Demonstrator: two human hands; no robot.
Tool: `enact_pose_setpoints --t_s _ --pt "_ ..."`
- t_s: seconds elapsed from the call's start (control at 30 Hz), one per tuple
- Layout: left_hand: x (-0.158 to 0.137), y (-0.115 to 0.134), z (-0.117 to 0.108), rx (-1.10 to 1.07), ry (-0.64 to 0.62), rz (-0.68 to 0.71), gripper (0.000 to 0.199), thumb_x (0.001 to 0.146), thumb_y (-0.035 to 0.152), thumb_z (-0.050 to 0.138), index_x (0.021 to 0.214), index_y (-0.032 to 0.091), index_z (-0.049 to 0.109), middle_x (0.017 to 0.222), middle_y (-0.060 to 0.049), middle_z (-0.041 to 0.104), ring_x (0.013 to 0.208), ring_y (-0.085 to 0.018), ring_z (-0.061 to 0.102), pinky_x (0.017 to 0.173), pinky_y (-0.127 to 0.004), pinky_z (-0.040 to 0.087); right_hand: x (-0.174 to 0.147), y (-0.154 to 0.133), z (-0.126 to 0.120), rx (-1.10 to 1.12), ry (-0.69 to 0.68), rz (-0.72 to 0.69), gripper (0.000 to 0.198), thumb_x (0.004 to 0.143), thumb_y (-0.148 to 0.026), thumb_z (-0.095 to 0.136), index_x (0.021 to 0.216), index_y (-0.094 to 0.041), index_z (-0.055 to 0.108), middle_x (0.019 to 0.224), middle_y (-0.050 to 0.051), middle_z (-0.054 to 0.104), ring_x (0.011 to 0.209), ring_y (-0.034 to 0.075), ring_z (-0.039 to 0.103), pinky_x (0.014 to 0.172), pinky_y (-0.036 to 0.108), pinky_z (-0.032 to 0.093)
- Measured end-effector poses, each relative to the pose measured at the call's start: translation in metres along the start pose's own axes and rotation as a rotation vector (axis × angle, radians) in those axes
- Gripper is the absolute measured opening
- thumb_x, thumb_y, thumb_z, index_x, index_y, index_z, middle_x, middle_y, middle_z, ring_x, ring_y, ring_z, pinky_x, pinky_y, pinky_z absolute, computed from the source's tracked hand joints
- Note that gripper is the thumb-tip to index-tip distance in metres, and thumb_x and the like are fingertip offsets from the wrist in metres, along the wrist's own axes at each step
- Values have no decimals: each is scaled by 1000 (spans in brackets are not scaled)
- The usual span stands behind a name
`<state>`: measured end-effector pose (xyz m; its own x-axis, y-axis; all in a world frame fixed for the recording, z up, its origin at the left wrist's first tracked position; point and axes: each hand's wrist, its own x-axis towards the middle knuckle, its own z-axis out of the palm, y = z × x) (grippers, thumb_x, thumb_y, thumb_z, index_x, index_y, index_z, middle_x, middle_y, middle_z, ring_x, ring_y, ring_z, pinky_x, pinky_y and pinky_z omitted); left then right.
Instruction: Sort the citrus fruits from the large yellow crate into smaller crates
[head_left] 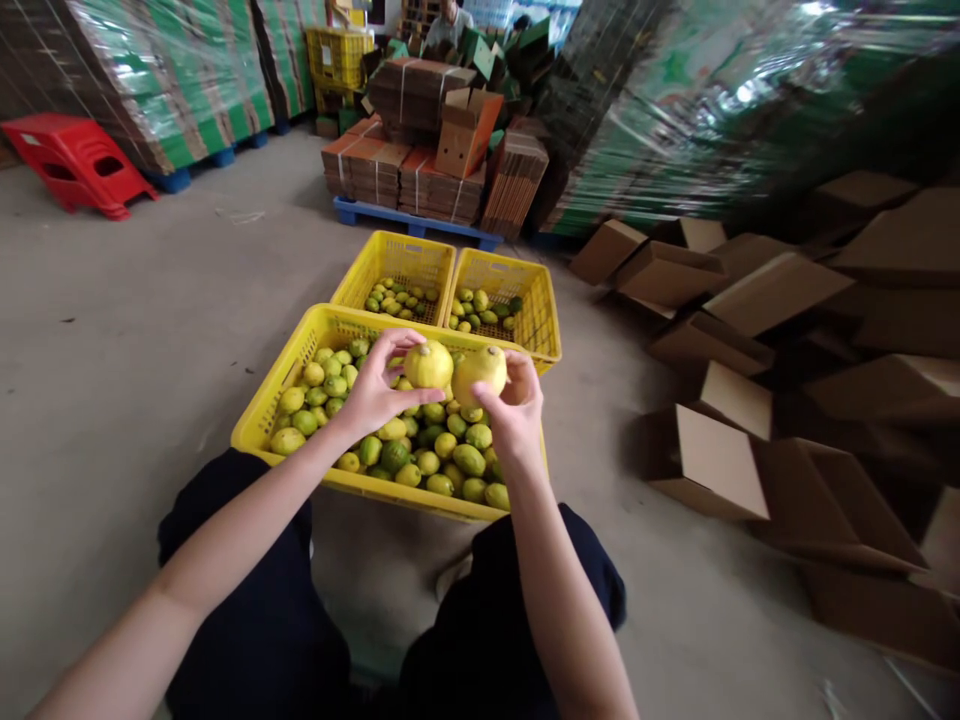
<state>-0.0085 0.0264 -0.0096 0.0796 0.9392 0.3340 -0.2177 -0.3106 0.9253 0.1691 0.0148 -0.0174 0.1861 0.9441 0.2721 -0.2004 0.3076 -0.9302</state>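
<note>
My left hand is closed around a yellow lemon, thumb below and fingers behind it. Another yellow lemon, its knobbed end upward, is gripped by my right hand. The two lemons are held side by side, very close together; I cannot tell whether they touch. Beneath both hands stands a large yellow crate holding many green and yellow lemons. Beyond it are two smaller-looking yellow crates, the left one and the right one, each with a layer of lemons on its bottom.
Open cardboard boxes lie heaped at the right. Flattened cartons sit on a blue pallet ahead. A red stool is at far left, near wrapped green stacks. A person is in the background.
</note>
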Motion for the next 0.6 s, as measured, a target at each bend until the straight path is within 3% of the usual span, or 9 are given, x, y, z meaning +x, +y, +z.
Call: enact_pose_setpoints --t_s 0.13,0.27,0.33,0.43,0.6 --pt "2 6 -3 45 -67 115 52 61 28 91 107 25 68 123 -6 60 119 -23 57 102 -35 49 -7 -4 2 -203 66 -299 53 58 -35 91 102 -28 61 103 1 62 103 23 60 98 42 50" --pt "2 12 -5 -53 -70 4 54 61 24 90 112 25 71 126 -8 62 119 -25 60 100 -34 52 -10 -4 3 -248 78 -343 51 61 -37 89 105 -28 65 110 4 60 112 28 58 103 48 47" --pt "3 12 -4 -188 -37 -116 54 63 21 88 113 25 69 122 -7 66 114 -24 63 98 -34 53 -10 -1 3 -161 81 -236 45 65 -39 85 105 -29 66 109 3 63 109 27 60 100 46 49" --pt "5 9 -1 -422 53 -343 43 67 15 80 107 21 65 109 -7 71 107 -24 67 92 -35 56 -6 6 7 59 115 38 32 76 -44 72 103 -29 66 105 0 68 103 23 64 92 40 54" --pt "8 5 6 -688 167 -696 21 83 22 55 101 14 64 89 -9 71 88 -23 71 76 -37 61 4 14 14 403 88 487 32 75 -50 64 93 -24 65 92 3 72 90 25 69 70 37 60"
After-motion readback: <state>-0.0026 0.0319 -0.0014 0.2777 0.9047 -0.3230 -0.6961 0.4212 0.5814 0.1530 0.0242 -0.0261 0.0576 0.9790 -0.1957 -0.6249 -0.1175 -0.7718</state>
